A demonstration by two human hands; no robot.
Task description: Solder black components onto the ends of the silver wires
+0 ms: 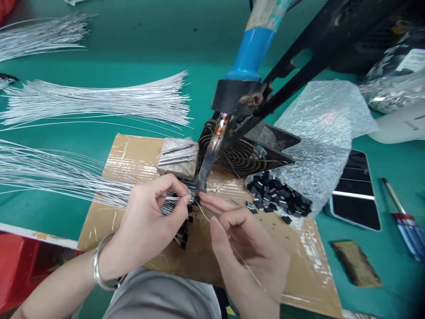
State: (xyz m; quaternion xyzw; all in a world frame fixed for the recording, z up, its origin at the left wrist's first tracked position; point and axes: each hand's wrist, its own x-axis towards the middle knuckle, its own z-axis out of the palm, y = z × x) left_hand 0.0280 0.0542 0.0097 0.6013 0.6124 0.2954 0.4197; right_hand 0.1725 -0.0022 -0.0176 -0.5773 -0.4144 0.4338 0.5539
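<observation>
A soldering iron (pixel 248 53) with a blue handle is clamped in a black stand, its tip pointing down between my hands. My left hand (pixel 149 221) pinches the end of a thin grey wire (pixel 173 199) beside the tip; what sits right at its fingertips is partly hidden. In my right hand (pixel 250 248), thumb and forefinger close on a strand of solder wire (pixel 205 214), which runs up to the iron's tip and trails back across the palm. Under my left hand lie several wires with black ends (pixel 182 239).
Bundles of wires (pixel 99 102) lie at left on the green table. Cardboard (pixel 265 283) lies beneath my hands. A sponge block (pixel 177 166) with metal rods, a round-grilled fan (pixel 242 155), small black pieces (pixel 279 195), bubble wrap (pixel 318 133), a phone (pixel 355 190) and a screwdriver (pixel 407 230) surround them.
</observation>
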